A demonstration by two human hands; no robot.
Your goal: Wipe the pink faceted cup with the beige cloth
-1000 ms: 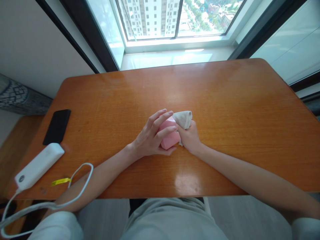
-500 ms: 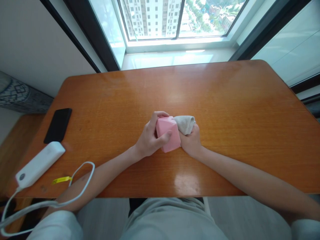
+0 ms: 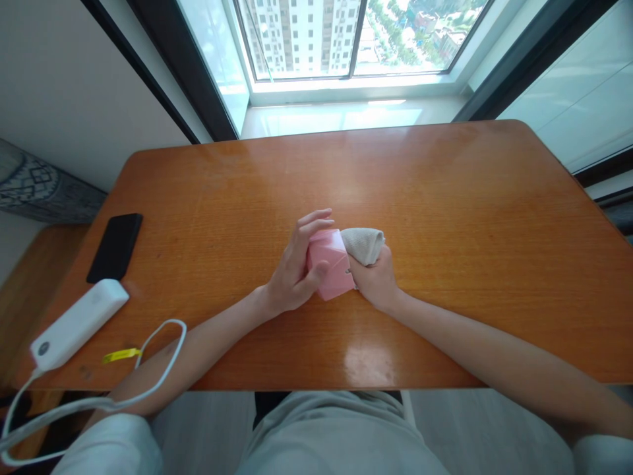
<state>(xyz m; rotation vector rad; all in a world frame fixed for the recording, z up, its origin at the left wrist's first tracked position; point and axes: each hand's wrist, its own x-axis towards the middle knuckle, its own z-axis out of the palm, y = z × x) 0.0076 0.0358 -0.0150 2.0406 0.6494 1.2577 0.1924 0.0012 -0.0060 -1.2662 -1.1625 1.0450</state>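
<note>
A pink faceted box (image 3: 332, 254) sits between my two hands over the middle of the table. My left hand (image 3: 295, 267) is around its left side, thumb on the near face and the other fingers stretched along the far side. My right hand (image 3: 376, 280) is closed on a folded pale grey cloth (image 3: 364, 244), which sticks up above the fist. The right thumb side touches the box's right side, where a small dark mark shows. Whether the cloth reaches behind the box is hidden.
The wooden table (image 3: 469, 264) reaches back to a window ledge (image 3: 336, 119). On its left lie a black phone (image 3: 115, 247) and a white power bank-like device (image 3: 79, 324). A white cable (image 3: 158, 382) with a yellow tag (image 3: 121, 355) loops over my left forearm.
The fingers of my left hand have loosened and straightened on the pink box. The box has turned slightly, with a mark now showing on its right side. My right hand is nearly still.
</note>
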